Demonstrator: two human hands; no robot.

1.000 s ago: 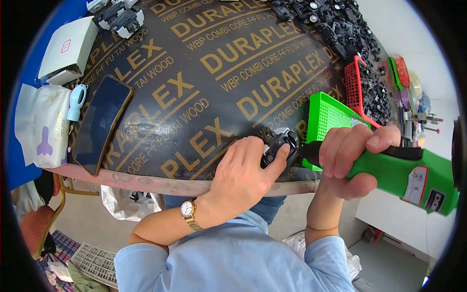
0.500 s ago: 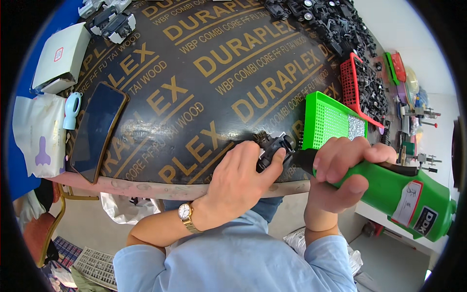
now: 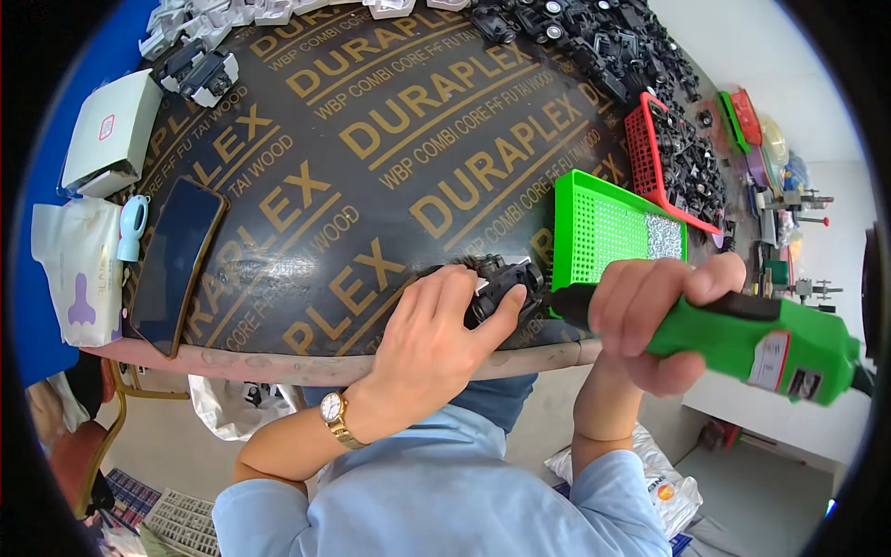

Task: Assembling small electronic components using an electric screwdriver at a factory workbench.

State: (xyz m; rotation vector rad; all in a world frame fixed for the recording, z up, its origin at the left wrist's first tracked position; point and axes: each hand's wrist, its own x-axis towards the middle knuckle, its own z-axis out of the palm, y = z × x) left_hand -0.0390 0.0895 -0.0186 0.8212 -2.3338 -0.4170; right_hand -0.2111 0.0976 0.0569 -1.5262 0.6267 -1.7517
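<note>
A small black plastic car chassis-like assembly [image 3: 504,278] with silvery bits lies near the table's front edge. My left hand [image 3: 434,325], a gold watch on its wrist, grips it with thumb and fingers. In my right hand [image 3: 640,320] is a green electric screwdriver [image 3: 719,348], held almost level. Its black nose [image 3: 571,304] points left at the assembly's right side. Whether the bit touches the assembly I cannot tell. Just beyond the nose sits a green perforated tray [image 3: 599,227], with small silvery screws [image 3: 664,237] heaped at its right end.
A red basket [image 3: 645,153] and many black plastic parts [image 3: 594,46] fill the right and far right. At left are a phone [image 3: 176,265], a white box [image 3: 111,130], a tissue pack [image 3: 79,269] and a light blue handle-like object [image 3: 133,227]. Grey-white parts [image 3: 269,11] line the far edge.
The screwdriver has swung from a downward slant to nearly level, its nose still beside the assembly. My left hand keeps its grip. The whole view has shifted slightly.
</note>
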